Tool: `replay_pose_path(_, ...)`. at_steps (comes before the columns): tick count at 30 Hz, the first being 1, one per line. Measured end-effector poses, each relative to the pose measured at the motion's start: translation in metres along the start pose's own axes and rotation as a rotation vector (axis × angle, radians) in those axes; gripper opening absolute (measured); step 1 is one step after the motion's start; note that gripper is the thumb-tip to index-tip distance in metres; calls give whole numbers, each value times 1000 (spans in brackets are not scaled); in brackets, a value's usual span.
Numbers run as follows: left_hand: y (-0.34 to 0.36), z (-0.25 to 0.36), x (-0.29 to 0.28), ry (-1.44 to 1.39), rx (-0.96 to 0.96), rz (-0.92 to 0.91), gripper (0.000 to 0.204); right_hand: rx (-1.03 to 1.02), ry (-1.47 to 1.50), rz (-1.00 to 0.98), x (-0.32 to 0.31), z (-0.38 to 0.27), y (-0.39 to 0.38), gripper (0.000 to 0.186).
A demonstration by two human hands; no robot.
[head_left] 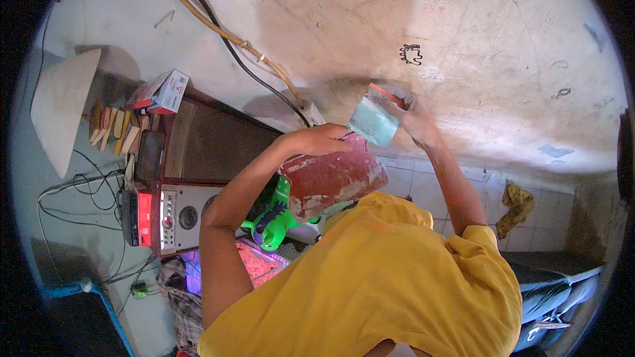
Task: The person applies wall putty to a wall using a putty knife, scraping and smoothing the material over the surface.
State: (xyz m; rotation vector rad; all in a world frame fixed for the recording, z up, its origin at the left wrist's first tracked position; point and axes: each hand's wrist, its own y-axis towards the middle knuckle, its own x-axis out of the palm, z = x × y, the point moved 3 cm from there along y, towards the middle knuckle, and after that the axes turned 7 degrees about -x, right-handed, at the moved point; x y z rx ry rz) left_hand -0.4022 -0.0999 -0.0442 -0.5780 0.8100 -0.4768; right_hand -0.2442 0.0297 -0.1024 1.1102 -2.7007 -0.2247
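Note:
My left hand (319,139) is closed on the upper edge of a dark red, flat board (334,178), which is tilted and smeared with whitish residue. Just above it, my right hand (418,119) grips a flat teal scraper (374,122) with an orange-red strip along its top and pale smears on its face. The scraper's lower edge comes close to the board's upper right corner; whether they touch I cannot tell. Part of my left fingers is hidden behind the board. Both hands are held in front of a stained, pale wall (476,79).
A brown cabinet (225,139) with a speaker panel (188,218) stands left, a box (169,92) on top. Cables (211,16) run down the wall. A green toy (270,228) lies below the board. A brownish cloth (516,208) is at right by white tiles (479,192).

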Motion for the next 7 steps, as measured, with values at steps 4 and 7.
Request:
replay_pose_path(4,6,-1,-8,-258,39,-13,47,192,229,152,2,0,-17,35)
replay_pose_path(7,32,-18,-5,-562,81,62,50,252,136,182,-12,7,-36,36)
